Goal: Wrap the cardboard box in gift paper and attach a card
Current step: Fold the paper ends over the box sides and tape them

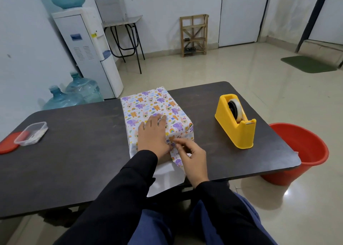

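- Gift paper (157,107) hides the cardboard box completely.
- The left hand (153,135) and right hand (192,156) cover the parcel's near top edge.
- Whether the right fingertips pinch the paper or merely touch it is unclear.
- The picture's left edge cuts off the red lid (7,144).
- The contents of the clear tub (31,133) are too small to tell.

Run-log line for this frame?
stage: wrapping, near end open | left hand: flat on wrapped box | right hand: pinching gift paper | tape dispenser: untouched
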